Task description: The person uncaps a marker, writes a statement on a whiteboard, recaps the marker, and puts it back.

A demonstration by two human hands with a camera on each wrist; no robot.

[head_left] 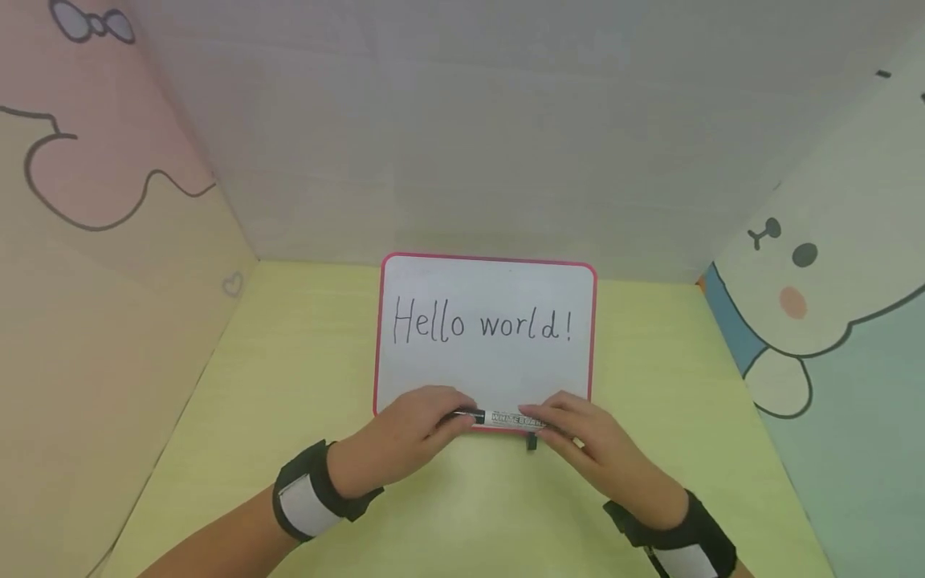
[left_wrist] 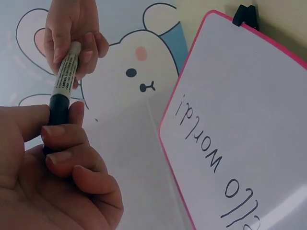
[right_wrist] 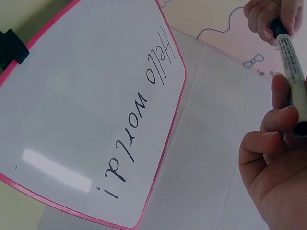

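Between both hands, above the lower edge of a whiteboard [head_left: 486, 369], a whiteboard marker [head_left: 499, 417] is held level. My left hand [head_left: 408, 433] pinches its black cap [left_wrist: 59, 109] between thumb and fingers. At the other end, my right hand [head_left: 596, 441] grips the white barrel [right_wrist: 291, 60] with thumb and curled fingers. Cap and barrel look joined. "Hello world!" is handwritten in black on the pink-framed board, and it reads upright in the head view. Part of the board's lower edge is hidden behind the hands.
A black clip [head_left: 531, 441] sits on the board's lower edge, by the right hand. Beneath lies a pale yellow tabletop [head_left: 303, 345]. A grey-white back panel [head_left: 462, 128] and cartoon-printed side panels [head_left: 809, 321] enclose it. Both wrists wear black straps [head_left: 311, 494].
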